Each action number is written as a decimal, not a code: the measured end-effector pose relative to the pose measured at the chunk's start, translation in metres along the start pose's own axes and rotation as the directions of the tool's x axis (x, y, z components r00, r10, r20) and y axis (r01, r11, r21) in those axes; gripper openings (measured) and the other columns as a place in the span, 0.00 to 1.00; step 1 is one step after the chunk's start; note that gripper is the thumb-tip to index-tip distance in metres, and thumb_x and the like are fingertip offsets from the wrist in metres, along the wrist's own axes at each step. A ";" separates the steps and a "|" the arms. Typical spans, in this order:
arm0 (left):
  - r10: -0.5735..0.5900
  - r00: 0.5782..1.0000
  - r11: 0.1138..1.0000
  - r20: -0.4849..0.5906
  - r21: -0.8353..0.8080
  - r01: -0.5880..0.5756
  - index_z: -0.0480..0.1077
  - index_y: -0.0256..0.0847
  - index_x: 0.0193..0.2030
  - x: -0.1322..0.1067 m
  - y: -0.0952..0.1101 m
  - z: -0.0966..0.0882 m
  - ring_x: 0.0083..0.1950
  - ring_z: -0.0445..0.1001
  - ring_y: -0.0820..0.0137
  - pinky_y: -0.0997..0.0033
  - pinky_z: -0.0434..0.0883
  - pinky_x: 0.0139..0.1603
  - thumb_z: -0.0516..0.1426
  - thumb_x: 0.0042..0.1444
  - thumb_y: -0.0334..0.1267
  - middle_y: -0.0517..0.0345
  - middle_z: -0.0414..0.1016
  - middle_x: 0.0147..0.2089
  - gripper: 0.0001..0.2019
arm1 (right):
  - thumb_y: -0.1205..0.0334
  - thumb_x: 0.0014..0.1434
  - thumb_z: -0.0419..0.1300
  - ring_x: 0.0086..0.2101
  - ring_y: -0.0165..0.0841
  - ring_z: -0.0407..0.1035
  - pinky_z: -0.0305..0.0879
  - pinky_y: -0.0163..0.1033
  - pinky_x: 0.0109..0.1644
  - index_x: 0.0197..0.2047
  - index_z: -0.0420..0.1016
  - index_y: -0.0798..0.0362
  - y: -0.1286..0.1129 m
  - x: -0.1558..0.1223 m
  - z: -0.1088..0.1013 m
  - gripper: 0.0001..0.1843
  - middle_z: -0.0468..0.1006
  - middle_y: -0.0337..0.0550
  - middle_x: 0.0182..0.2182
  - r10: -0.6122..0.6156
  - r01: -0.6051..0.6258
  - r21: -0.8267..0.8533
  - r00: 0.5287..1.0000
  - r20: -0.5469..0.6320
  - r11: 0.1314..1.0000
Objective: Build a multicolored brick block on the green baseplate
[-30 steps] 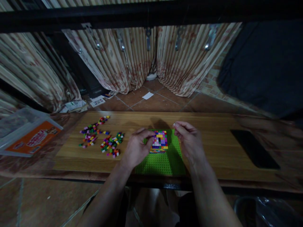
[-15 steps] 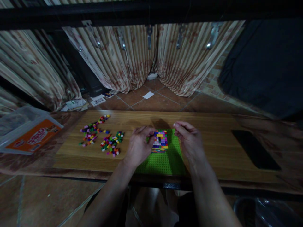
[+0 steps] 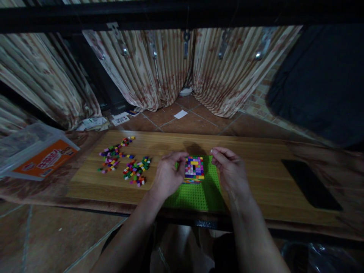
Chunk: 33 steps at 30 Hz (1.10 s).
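A green studded baseplate (image 3: pixel 196 195) lies on the wooden board (image 3: pixel 256 178) in front of me. On its far half stands a small square build of many-coloured bricks (image 3: pixel 194 168). My left hand (image 3: pixel 167 176) rests at the build's left side, fingers curled against it. To the build's right, my right hand (image 3: pixel 230 168) has its thumb and fingertips pinched together; whatever is in them is too small to make out.
Two loose heaps of small coloured bricks (image 3: pixel 125 161) lie at the board's left. A clear plastic box with an orange label (image 3: pixel 36 153) sits at far left. A black phone (image 3: pixel 311 184) lies at right. Striped curtains (image 3: pixel 159 68) and tiled floor beyond.
The view has shifted slightly, so everything sits a little further right. Both hands stay at the sides of the build with hardly any movement.
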State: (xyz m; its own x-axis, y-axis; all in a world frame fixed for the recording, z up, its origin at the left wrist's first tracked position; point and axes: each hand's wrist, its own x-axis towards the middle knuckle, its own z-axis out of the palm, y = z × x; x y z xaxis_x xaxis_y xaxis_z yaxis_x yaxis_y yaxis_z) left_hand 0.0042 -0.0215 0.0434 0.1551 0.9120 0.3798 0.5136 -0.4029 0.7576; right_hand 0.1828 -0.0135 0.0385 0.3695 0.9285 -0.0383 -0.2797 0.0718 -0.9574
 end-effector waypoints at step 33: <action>-0.476 0.860 0.627 0.182 -0.615 0.477 0.77 0.36 0.35 0.008 -0.001 0.022 0.25 0.68 0.77 0.77 0.66 0.28 0.63 0.45 0.33 0.61 0.75 0.28 0.09 | 0.57 0.52 0.65 0.25 0.27 0.69 0.66 0.36 0.33 0.36 0.79 0.50 0.006 -0.005 0.000 0.08 0.81 0.39 0.29 -0.111 0.124 -0.092 0.985 0.136 0.988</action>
State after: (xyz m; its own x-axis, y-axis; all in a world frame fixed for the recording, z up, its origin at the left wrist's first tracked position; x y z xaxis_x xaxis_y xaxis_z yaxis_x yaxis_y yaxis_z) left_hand 0.0230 -0.0118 0.0339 0.0430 0.9905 -0.1305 -0.1232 0.1349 0.9832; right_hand 0.1793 -0.0180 0.0326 0.2746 0.9555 0.1074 -0.1493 0.1527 -0.9769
